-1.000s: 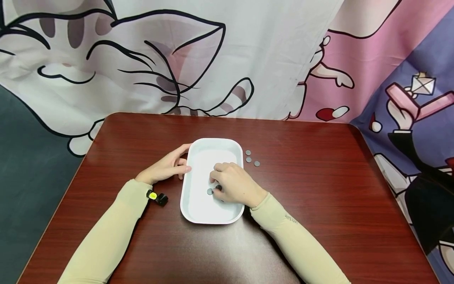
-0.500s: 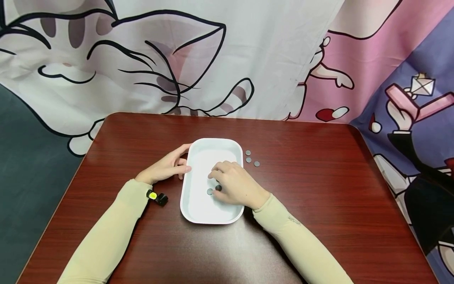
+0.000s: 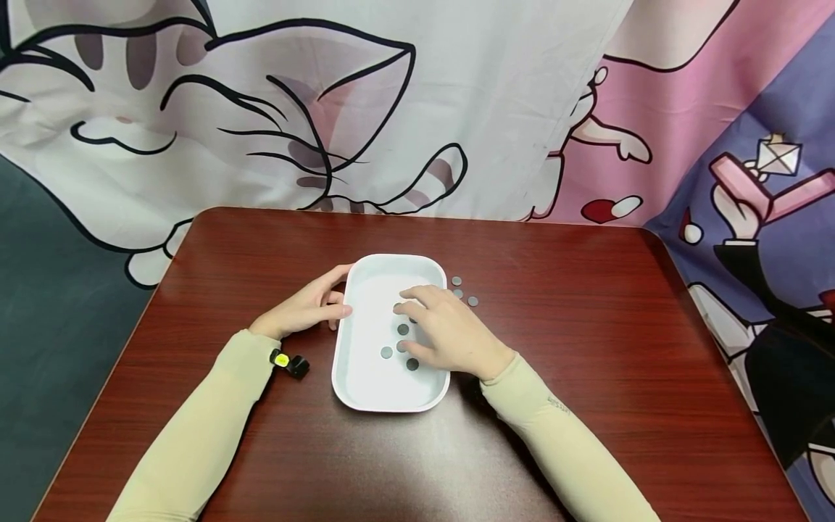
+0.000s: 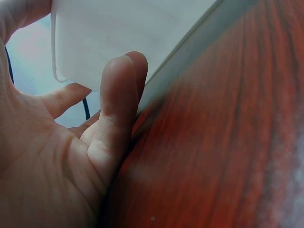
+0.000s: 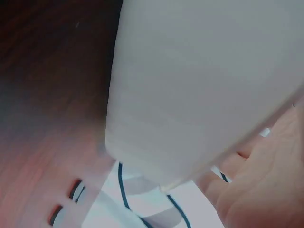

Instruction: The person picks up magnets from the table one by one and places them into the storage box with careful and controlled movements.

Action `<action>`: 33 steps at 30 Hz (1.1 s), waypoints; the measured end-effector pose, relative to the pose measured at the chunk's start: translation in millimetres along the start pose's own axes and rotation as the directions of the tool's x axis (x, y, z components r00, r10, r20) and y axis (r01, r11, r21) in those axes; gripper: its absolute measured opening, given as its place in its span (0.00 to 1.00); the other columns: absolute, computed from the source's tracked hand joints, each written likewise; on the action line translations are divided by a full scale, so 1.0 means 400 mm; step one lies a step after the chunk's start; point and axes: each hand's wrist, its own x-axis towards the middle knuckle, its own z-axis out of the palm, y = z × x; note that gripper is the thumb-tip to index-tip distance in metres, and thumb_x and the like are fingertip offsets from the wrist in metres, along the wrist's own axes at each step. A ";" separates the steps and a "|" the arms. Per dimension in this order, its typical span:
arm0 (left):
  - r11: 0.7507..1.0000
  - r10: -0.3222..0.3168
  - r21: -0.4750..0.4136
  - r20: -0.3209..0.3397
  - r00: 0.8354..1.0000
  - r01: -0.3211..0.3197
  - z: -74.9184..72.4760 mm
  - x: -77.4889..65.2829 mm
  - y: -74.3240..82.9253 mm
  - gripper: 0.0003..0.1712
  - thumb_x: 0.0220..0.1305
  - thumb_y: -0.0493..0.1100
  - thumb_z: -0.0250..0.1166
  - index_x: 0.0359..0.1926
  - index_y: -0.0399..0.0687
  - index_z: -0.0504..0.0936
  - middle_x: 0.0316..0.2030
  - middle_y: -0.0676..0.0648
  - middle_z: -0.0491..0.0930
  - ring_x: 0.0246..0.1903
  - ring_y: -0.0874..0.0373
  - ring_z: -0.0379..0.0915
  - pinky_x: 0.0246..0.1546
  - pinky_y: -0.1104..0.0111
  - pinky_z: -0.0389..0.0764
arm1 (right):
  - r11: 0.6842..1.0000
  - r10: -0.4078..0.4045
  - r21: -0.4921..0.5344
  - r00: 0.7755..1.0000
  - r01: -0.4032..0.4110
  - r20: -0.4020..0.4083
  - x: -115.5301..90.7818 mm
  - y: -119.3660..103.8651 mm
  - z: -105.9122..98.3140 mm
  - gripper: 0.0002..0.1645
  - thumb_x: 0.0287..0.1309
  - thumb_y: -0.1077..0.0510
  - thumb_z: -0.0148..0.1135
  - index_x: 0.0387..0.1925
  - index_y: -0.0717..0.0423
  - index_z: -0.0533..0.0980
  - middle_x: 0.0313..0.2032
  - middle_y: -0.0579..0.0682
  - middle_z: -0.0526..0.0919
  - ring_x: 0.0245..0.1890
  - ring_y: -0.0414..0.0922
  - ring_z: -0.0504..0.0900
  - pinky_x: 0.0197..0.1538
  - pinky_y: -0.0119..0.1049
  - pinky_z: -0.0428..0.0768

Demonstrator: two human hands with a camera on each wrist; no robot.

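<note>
A white tray (image 3: 365, 384) with rounded corners lies on the table, several small grey coin-like discs (image 3: 403, 329) spread flat inside it. My left hand (image 3: 306, 303) rests against the tray's left side, fingers fairly straight, thumb at the rim. In the left wrist view its thumb (image 4: 118, 90) lies by the tray's outer wall. Over the right half of the tray, my right hand (image 3: 450, 333) has its fingers loosely spread just above the discs, partly hiding some. Right of the tray, a few more discs (image 3: 472, 301) lie on the table.
The reddish-brown wooden table (image 3: 587, 348) extends around the tray. Behind it hangs a patterned cloth (image 3: 509, 109) with cartoon drawings. A black wrist camera (image 3: 298, 367) sits at my left cuff.
My right hand has drawn back to the right and its fingers have spread, so more discs show in the tray. The left hand and the tray have stayed still.
</note>
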 end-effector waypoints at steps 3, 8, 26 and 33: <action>1.000 0.001 -0.001 0.000 1.000 -0.001 -0.001 0.000 0.000 0.43 0.72 0.38 0.64 0.81 0.54 0.53 0.33 0.43 0.85 0.25 0.54 0.77 0.26 0.66 0.80 | 1.000 0.015 -0.008 1.000 -0.015 -0.020 -0.010 0.013 -0.007 0.26 0.56 0.49 0.74 0.55 0.51 0.82 0.62 0.56 0.79 0.62 0.52 0.79 0.61 0.52 0.79; 1.000 0.005 0.001 0.000 1.000 -0.005 -0.003 -0.001 -0.001 0.43 0.72 0.38 0.64 0.81 0.52 0.52 0.32 0.43 0.86 0.26 0.53 0.77 0.27 0.66 0.81 | 1.000 0.020 -0.018 0.998 -0.021 -0.057 -0.023 0.031 -0.014 0.25 0.57 0.48 0.73 0.55 0.51 0.81 0.62 0.56 0.79 0.62 0.52 0.79 0.61 0.52 0.79; 1.000 0.007 0.001 -0.001 1.000 -0.007 0.000 -0.002 0.002 0.43 0.72 0.37 0.64 0.80 0.54 0.53 0.35 0.43 0.86 0.25 0.52 0.76 0.26 0.66 0.79 | 0.986 0.165 0.050 0.980 -0.160 -0.111 -0.073 0.118 -0.049 0.24 0.62 0.49 0.70 0.57 0.52 0.80 0.62 0.55 0.79 0.61 0.54 0.79 0.62 0.55 0.76; 1.000 0.010 0.009 -0.005 1.000 -0.010 -0.001 -0.002 -0.001 0.43 0.72 0.37 0.64 0.81 0.54 0.53 0.36 0.40 0.86 0.24 0.51 0.75 0.26 0.66 0.79 | 0.975 0.221 0.041 0.968 -0.217 -0.122 -0.086 0.152 -0.051 0.21 0.62 0.50 0.70 0.54 0.54 0.82 0.59 0.55 0.80 0.59 0.55 0.79 0.61 0.56 0.77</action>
